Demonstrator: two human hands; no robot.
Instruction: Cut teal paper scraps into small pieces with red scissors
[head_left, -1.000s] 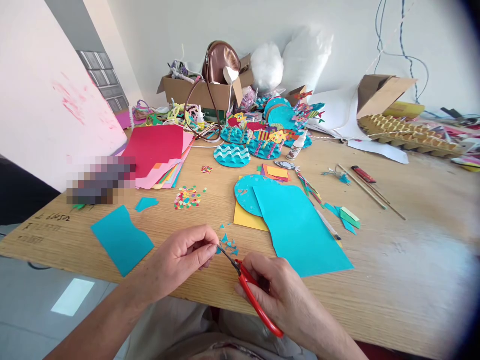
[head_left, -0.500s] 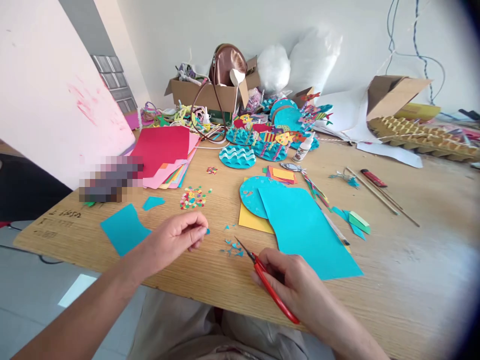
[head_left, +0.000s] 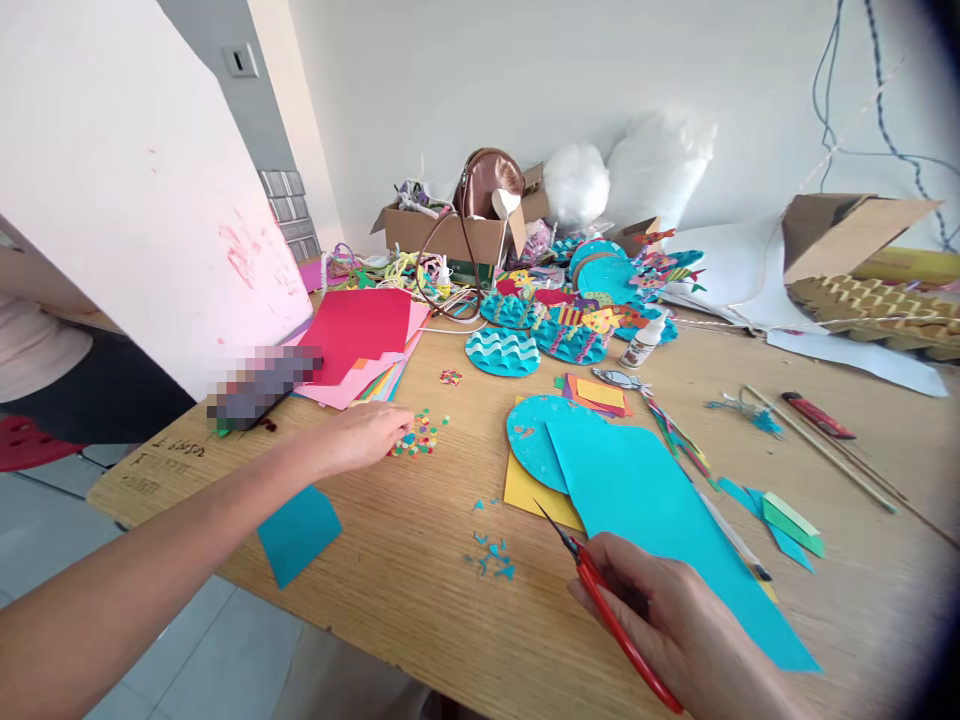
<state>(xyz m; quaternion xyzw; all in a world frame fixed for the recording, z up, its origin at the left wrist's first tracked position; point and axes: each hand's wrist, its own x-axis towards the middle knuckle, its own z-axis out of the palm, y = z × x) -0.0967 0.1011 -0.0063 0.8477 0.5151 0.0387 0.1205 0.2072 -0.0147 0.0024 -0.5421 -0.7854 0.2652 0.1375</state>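
The left hand [head_left: 364, 437] is stretched out to the middle left of the frame, and its fingers [head_left: 397, 428] lie loosely curled, not closed on anything that I can see, with the tips touching the near edge of a small heap of coloured paper dots [head_left: 421, 436] on the wooden tabletop [head_left: 420, 600]. Whether a dot is pinched under the fingers I cannot tell. The right hand [head_left: 675, 625] is at the lower right of the frame and is closed around the red handles of a pair of scissors [head_left: 600, 590]; the thin blades are together and point up and to the left, over the edge of a yellow sheet [head_left: 529, 492]. Just beside the blades lies a large turquoise sheet [head_left: 660, 510] – it covers part of a turquoise disc [head_left: 532, 435] and part of the yellow sheet. Between the 2 hands, near the lower middle of the frame, there are small turquoise scraps [head_left: 491, 555] scattered on the wood. Under the left forearm lies 1 more turquoise piece [head_left: 300, 530], at the edge of the tabletop. Above the heap of dots, a stack of coloured sheets [head_left: 360, 335] with a red one on top is placed, and further back, in the upper middle, there is a cardboard box [head_left: 442, 230] and several round wave decorations [head_left: 502, 350]. A small glue bottle [head_left: 645, 340] lies tilted near them.
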